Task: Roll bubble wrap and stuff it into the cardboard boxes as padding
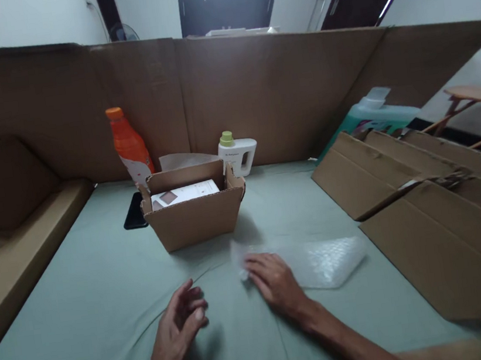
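So, pale green cloth (81,283) across the work surface, matte, with soft creases. Brown cardboard wall (255,89) along the far side, vertical seams. Open box (197,224) is plain cardboard with rough-cut rims, set left of centre; a white printed carton (197,190) sits inside. Flat black slab (133,212) lies just left of it. Behind: glossy orange bottle (129,138) far left, white jug (229,158) with loop handle and green cap far centre. Folded cardboard (376,168) is piled on the right.

Left hand (174,321): near side, left of centre, raised off the cloth, palm facing right, fingers loosely curled, thumb apart. Grip half open, holding nothing.
Right hand (278,281): forearm comes in from the near right, back of hand up, fingers bent and close together on the wrap's left end. Blurred there; can't tell if the grip pinches or just presses.

Bubble wrap (326,260): lies on the cloth, near side of the box, running right from the right hand. Clear, shiny, dimpled toward the right, crumpled under the fingertips.
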`<act>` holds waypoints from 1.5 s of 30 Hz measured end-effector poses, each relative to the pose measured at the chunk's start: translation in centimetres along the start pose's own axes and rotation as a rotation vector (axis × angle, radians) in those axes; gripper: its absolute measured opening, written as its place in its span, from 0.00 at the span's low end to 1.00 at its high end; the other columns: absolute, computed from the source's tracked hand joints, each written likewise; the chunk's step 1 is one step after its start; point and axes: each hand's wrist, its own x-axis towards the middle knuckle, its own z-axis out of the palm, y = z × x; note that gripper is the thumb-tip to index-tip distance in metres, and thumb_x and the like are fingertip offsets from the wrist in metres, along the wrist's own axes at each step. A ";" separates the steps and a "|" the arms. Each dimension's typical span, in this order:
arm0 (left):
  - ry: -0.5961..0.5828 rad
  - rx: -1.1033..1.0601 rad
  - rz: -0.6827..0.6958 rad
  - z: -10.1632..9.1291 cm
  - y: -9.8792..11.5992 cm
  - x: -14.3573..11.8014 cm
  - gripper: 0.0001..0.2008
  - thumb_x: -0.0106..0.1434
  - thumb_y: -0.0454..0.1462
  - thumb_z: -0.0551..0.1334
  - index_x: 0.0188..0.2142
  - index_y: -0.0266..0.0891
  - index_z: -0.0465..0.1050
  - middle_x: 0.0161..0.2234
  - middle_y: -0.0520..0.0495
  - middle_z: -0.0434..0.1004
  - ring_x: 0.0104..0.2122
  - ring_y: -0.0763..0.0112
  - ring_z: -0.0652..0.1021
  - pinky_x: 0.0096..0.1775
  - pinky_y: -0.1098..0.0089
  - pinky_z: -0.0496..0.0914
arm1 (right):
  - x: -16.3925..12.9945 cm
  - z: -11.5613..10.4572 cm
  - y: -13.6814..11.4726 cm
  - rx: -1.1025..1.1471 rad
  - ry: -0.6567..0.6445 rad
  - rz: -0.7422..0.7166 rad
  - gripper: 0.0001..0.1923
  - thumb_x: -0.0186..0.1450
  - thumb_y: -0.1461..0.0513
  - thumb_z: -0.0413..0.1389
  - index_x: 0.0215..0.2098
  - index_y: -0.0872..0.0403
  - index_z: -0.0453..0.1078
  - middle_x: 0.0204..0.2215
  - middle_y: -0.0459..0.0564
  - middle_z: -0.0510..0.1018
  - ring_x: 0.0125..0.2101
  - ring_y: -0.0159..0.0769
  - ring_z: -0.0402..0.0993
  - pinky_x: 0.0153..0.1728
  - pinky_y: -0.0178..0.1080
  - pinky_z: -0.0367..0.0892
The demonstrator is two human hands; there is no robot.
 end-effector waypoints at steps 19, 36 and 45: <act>0.226 0.443 0.518 -3.0 7.8 10.0 0.39 0.56 0.45 0.63 0.65 0.38 0.57 0.60 0.35 0.67 0.57 0.49 0.72 0.51 0.54 0.72 | 10.0 -0.8 3.2 0.407 0.163 0.269 0.32 0.57 0.54 0.61 0.58 0.55 0.67 0.52 0.60 0.78 0.46 0.49 0.78 0.39 0.44 0.74; 0.155 0.838 0.464 -3.8 7.7 12.7 0.37 0.59 0.44 0.62 0.65 0.34 0.58 0.55 0.32 0.72 0.53 0.48 0.73 0.53 0.47 0.68 | 7.3 -3.5 9.8 0.307 0.117 0.329 0.26 0.60 0.53 0.58 0.55 0.53 0.72 0.54 0.60 0.77 0.53 0.53 0.74 0.54 0.54 0.69; -0.007 1.316 0.432 -5.9 1.8 2.5 0.06 0.57 0.35 0.57 0.33 0.40 0.72 0.38 0.42 0.75 0.40 0.57 0.75 0.43 0.60 0.69 | -3.9 -5.3 8.0 -0.087 -0.070 0.206 0.07 0.64 0.58 0.55 0.29 0.50 0.71 0.51 0.57 0.79 0.52 0.51 0.75 0.50 0.54 0.69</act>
